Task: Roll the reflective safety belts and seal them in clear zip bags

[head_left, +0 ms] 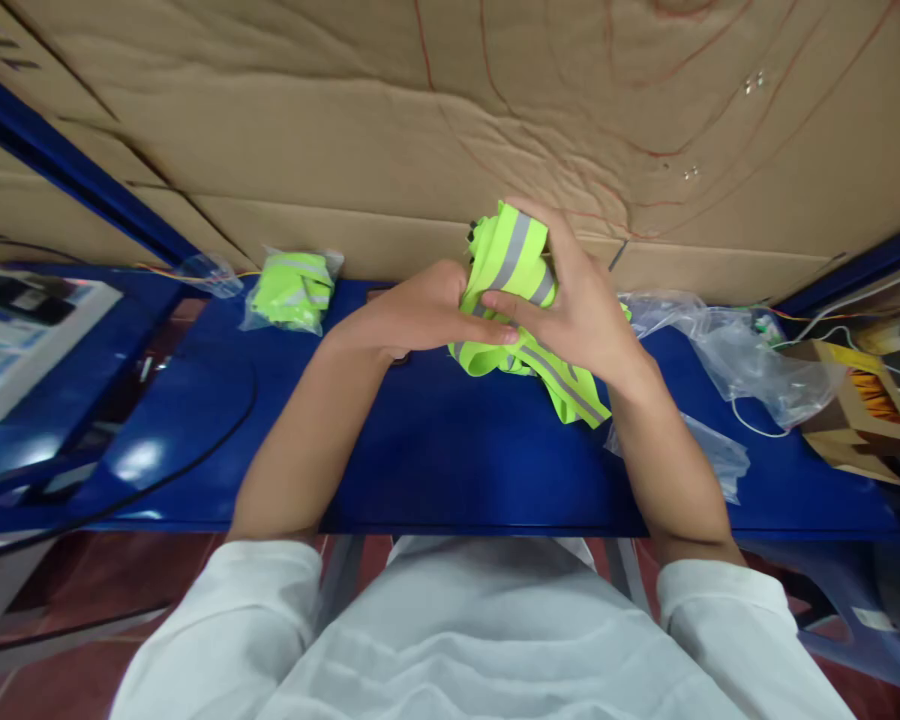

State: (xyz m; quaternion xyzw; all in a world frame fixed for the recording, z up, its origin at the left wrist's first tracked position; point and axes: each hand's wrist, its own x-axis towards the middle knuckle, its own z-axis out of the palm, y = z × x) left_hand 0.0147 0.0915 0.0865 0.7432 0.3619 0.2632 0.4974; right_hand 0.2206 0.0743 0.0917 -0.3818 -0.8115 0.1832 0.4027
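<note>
Both hands, left [420, 315] and right [570, 300], clutch a bunched vest [511, 260]; the tail [570, 385] dangling below the fingers could unravel the fold.

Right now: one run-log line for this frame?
left hand: gripping vest | right hand: gripping vest | vest: neon yellow, bunched above blue table | bagged vest: far left | empty bags: right

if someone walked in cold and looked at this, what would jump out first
First the neon yellow safety vest with grey reflective stripes, bunched at the centre between the left hand and right hand, both closed on it above the blue table. Next, a folded vest in a clear bag at the table's back left, and loose clear plastic bags to the right, all against a wall of brown cardboard.
</note>
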